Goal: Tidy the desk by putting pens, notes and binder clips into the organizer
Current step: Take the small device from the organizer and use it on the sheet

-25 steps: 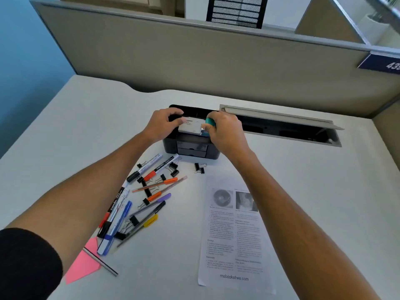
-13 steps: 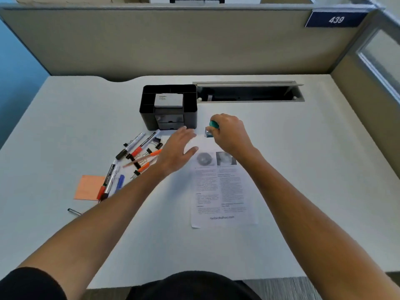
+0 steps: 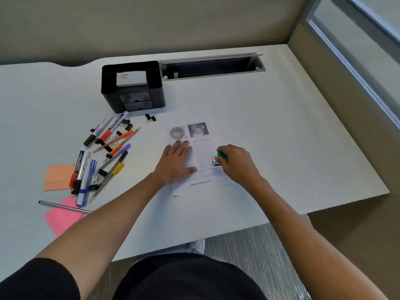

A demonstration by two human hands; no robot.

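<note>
A black organizer (image 3: 108, 87) stands at the back of the desk with a white note pad (image 3: 131, 78) in its top compartment. My left hand (image 3: 176, 162) lies flat, fingers spread, on a printed sheet (image 3: 201, 135). My right hand (image 3: 236, 162) is closed around a small green and silver object (image 3: 218, 159) over the sheet's right edge. Several pens and markers (image 3: 104, 152) with black binder clips among them lie scattered to the left. One binder clip (image 3: 150, 118) sits alone in front of the organizer. An orange note (image 3: 57, 176) and a pink note (image 3: 61, 217) lie at the far left.
A thin dark pen (image 3: 62, 206) lies across the pink note. An open cable slot (image 3: 212, 67) runs along the back of the desk (image 3: 281, 131) beside the organizer. Partition walls close off the back and right. The desk's front edge is near my body.
Both hands left the organizer and came back toward me. The left hand now presses flat on the printed sheet; the right still grips the green and silver object. The note pad stayed in the organizer.
</note>
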